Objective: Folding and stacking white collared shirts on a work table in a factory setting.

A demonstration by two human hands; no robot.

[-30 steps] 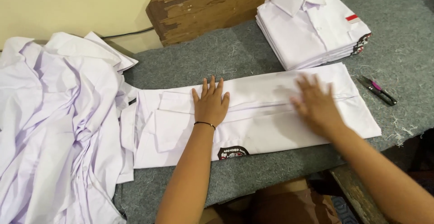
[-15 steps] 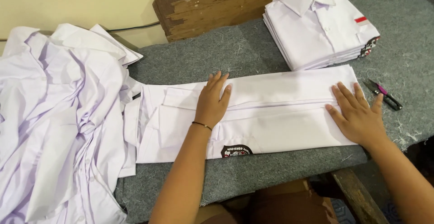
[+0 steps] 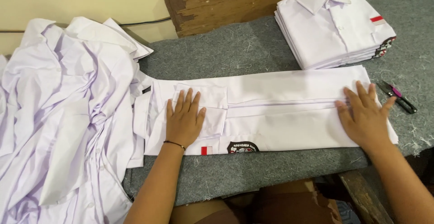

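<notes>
Two hands (image 3: 183, 120) (image 3: 364, 115) on one shirt (image 3: 280, 111)

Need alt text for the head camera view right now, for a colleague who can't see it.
Two bare hands press flat on a long, folded white shirt on a grey felt table: the left hand near the collar end, the right hand at the other end. A heap of unfolded white shirts lies left, a folded stack behind, small snips right.
</notes>
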